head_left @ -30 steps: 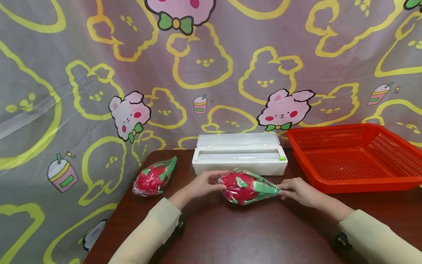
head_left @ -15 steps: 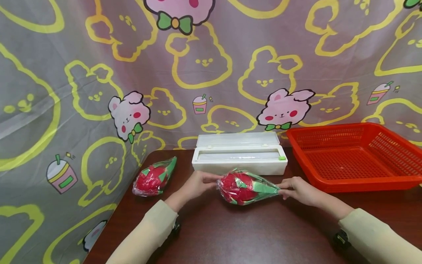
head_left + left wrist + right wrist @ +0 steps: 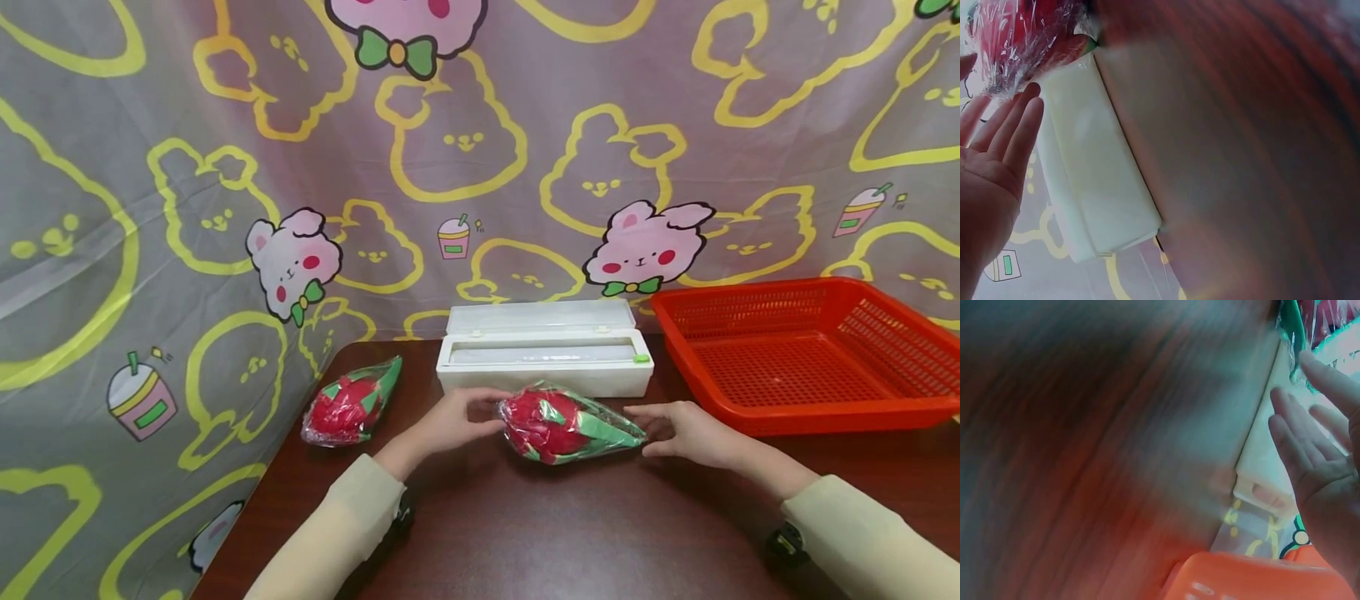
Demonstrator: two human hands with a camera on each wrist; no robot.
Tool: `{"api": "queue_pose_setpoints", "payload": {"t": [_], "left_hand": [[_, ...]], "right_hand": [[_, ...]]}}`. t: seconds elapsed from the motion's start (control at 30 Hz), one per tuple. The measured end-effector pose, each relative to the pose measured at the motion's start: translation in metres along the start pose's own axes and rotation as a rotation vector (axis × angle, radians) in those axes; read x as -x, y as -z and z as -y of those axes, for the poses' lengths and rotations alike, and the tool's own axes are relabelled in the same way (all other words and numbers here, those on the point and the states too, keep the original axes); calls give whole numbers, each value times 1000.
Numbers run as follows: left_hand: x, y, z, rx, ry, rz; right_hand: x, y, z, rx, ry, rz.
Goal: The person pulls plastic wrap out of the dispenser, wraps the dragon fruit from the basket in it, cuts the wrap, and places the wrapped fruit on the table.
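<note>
In the head view a red dragon fruit (image 3: 543, 427) with green scales, wrapped in clear cling film, lies on its side at the middle of the dark table (image 3: 570, 533). Its green tip points right. My left hand (image 3: 453, 425) is at its rounded left end, and in the left wrist view the fingers (image 3: 1022, 128) are extended right at the film. On the other side my right hand (image 3: 693, 435) has its fingers spread around the tip without gripping it. The right wrist view shows thumb and fingers apart, with the twisted film end just beyond the thumb.
Another wrapped dragon fruit (image 3: 345, 408) lies at the table's left edge. Behind the middle one stands a white cling film box (image 3: 543, 382) with its lid raised and a roll inside. A red plastic basket (image 3: 832, 421) sits at the back right, before a patterned curtain (image 3: 517, 275).
My right hand has let go of the fruit's tip and opened, moving slightly right. My left fingers have loosened at the rounded end. The fruit stays almost in place.
</note>
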State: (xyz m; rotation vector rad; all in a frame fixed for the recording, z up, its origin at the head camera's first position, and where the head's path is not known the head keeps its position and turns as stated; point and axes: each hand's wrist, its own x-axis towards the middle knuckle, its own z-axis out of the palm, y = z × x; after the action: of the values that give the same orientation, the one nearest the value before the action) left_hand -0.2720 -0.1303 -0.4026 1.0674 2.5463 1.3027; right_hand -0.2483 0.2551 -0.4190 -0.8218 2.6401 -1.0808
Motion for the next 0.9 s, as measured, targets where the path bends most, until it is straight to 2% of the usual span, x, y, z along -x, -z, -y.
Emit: {"api": "queue_pose_setpoints", "payload": {"t": [0.1,0.33,0.6,0.9], "left_hand": [[-1,-1,0,-9,7,7],[-7,-7,2,-111,28,17],[-12,-11,0,-58,68,7],[-14,-10,0,-36,80,4]], "right_hand": [[0,-1,-1,-28,18,-6],[-6,-8,1,-8,109,-10],[-8,-8,4,69,116,22],[-9,-6,4,1,77,45]]}}
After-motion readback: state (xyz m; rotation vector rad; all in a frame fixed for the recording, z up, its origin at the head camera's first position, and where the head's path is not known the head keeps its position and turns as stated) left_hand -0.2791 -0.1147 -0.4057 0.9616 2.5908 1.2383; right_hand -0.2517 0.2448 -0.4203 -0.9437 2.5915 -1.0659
